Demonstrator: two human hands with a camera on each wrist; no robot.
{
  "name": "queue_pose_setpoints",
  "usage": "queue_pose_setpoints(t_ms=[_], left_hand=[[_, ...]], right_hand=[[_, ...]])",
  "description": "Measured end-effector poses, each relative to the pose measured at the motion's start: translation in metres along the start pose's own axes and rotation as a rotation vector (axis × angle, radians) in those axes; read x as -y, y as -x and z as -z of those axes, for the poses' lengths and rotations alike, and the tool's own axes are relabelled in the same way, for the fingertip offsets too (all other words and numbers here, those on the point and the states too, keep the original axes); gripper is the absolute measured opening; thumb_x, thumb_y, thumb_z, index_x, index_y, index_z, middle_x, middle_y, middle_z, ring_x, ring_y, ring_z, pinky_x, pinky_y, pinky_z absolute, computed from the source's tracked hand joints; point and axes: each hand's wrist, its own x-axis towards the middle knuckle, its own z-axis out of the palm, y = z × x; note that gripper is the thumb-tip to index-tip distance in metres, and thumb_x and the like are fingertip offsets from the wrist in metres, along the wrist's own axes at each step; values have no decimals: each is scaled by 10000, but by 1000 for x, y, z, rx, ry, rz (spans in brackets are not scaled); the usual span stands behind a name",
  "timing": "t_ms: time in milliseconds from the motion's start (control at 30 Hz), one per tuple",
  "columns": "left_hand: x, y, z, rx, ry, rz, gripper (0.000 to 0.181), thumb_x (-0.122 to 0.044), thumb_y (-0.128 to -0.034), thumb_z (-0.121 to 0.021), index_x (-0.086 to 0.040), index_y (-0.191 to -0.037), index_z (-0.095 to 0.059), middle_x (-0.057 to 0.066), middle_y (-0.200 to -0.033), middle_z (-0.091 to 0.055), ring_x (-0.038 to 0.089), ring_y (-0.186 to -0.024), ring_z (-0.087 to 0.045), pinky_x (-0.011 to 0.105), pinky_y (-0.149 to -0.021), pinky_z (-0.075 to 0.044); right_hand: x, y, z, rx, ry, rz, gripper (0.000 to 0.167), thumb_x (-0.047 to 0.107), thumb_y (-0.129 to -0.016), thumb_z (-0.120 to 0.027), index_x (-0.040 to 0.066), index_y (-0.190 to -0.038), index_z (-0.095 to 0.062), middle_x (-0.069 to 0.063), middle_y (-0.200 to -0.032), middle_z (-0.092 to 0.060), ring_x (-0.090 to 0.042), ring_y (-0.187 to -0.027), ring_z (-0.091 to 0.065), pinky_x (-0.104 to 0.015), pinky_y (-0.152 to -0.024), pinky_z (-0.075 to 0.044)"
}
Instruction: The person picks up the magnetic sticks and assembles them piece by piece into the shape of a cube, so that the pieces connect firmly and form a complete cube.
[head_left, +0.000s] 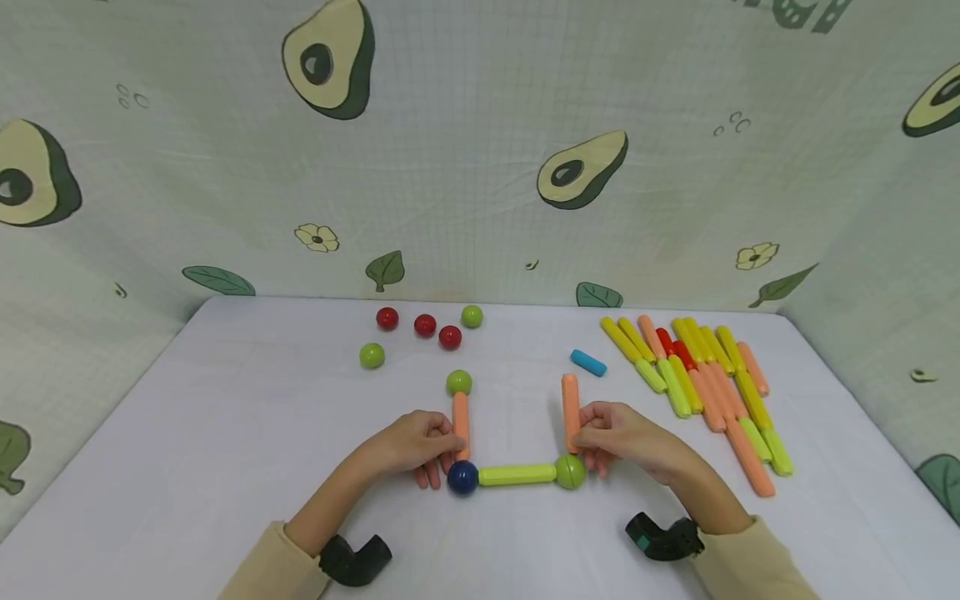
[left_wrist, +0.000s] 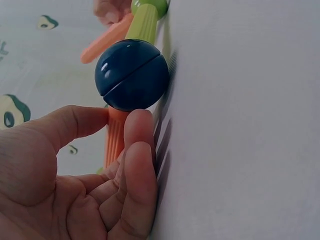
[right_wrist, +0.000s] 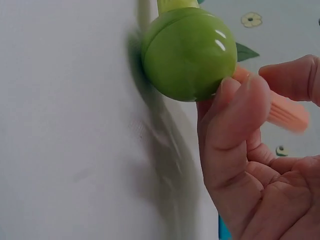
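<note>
My left hand [head_left: 417, 443] pinches an orange rod [head_left: 461, 412] close to a navy ball [head_left: 462, 477]. That rod has a green ball [head_left: 459, 382] on its far end. From the navy ball a lime-green rod [head_left: 517, 475] runs right to another green ball [head_left: 570, 472]. My right hand [head_left: 617, 433] pinches a second orange rod [head_left: 571, 396] between thumb and fingers, its near end at this right-hand green ball. In the right wrist view, fingertips partly cover the meeting of orange rod [right_wrist: 289, 116] and ball [right_wrist: 187, 55], so how they join is hidden.
Three red balls [head_left: 425, 325] and two loose green balls [head_left: 371, 356] lie toward the back. A short blue rod [head_left: 588, 362] is right of centre. Several yellow, orange, red and lime rods [head_left: 708, 383] are grouped on the right of the white table [head_left: 187, 442].
</note>
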Motion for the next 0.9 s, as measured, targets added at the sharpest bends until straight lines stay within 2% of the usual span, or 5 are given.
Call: queue_pose_setpoints(t_ms=[267,500,667,900], left_hand=[[0,0,0,0,4,3,142,-126,-1039,-640,-42,-927,-617,-8,-685,-656,58,-504,-595,169,-504,-490],[0,1,0,0,4,8,136,-121,-1034,-645,-42,-925,-625,-7,-688,-654,60,-508,-594,167,-505,-487],[-1,2,0,18,-12,18,141,-123,-1032,-642,-52,-912,-621,-7,-685,-660,61,-507,-595,169,-509,-489],[-5,12,2,90,-53,56,167,-127,-1036,-615,-65,-882,-601,2,-648,-644,60,-495,-588,165,-490,-469]], right_hand=[[-2,-3,-3,-8,-17,-15,152,108,-1036,-583,-7,-1113,-520,-23,-785,-614,-118,-653,-577,-197,-621,-539],[-5,-5,-5,15,-42,-4,298,70,-1039,-572,-103,-1266,-488,-8,-782,-600,-99,-654,-589,-201,-646,-548],[-5,-6,-9,7,-19,-30,219,108,-1059,-555,-65,-1192,-540,4,-761,-608,-94,-626,-588,-199,-642,-551],[-1,-5,-15,8,91,-75,161,129,-1040,-641,-9,-1091,-576,20,-688,-611,-88,-578,-557,-192,-595,-500]])
